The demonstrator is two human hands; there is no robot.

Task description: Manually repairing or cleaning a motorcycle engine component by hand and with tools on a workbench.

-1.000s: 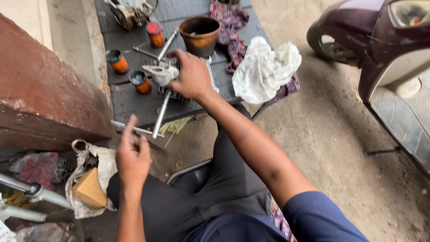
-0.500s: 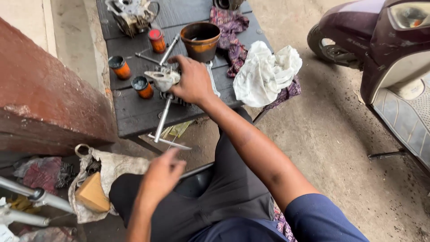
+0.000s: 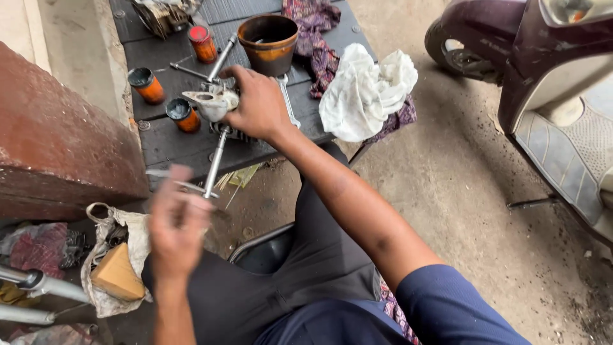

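Right hand (image 3: 258,102) clamps the metal casting (image 3: 211,103) on the table (image 3: 172,144); rigid, heavy, likely greasy, best gripped by its body. Left hand (image 3: 175,227) pinches a thin tool (image 3: 167,179).

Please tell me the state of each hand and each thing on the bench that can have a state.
Right hand: closed on the metal part.
Left hand: raised, thin tool at its fingers, blurred.
Brown pot: upright, open.
Three orange canisters: upright.
White cloth: crumpled on the bench edge.

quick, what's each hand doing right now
Left hand: closed on a thin metal rod.
Right hand: closed on a metal part on the bench.
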